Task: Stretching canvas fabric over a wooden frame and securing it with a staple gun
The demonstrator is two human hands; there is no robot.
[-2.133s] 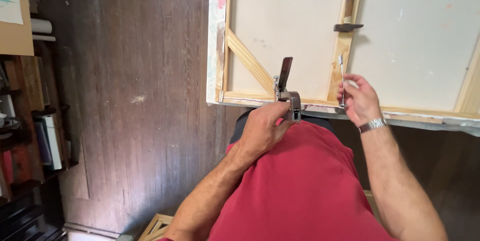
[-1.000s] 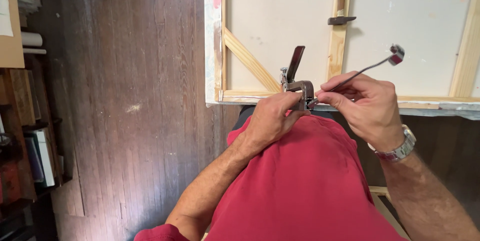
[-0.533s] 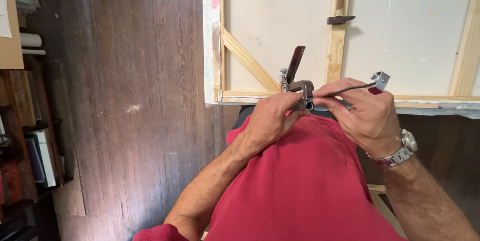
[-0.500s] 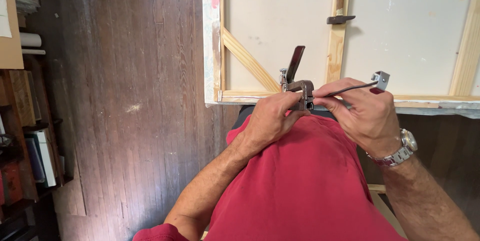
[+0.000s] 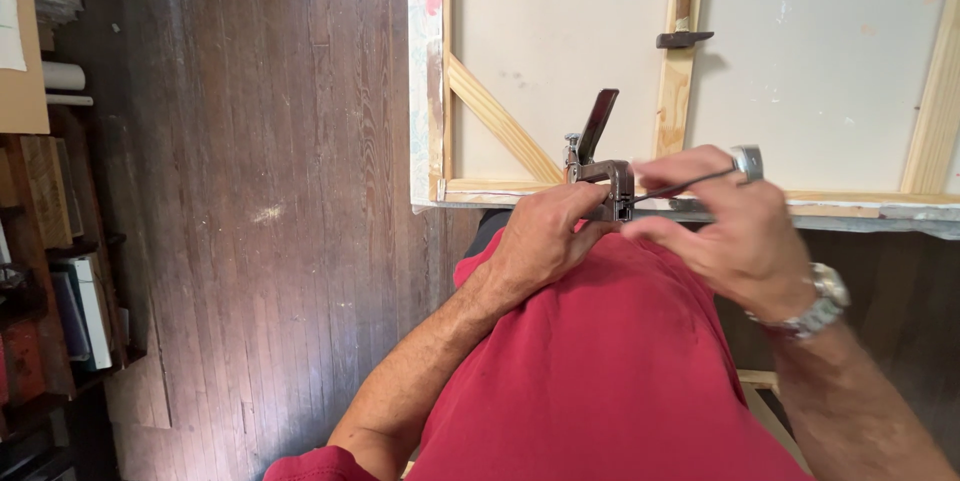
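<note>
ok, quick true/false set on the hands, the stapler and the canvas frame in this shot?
1. The left hand holds the metal staple gun. True.
2. The right hand is empty. False: it pinches a thin metal rod at the gun's rear.
3. The stretched canvas shows its back, with wooden bars. True.
4. The person wears a blue shirt. False: a red shirt.
5. A wristwatch is on the right wrist. True.

Art studio, stretched canvas back [image 5: 560,61], wood floor [image 5: 270,191], bookshelves [image 5: 50,271]
</note>
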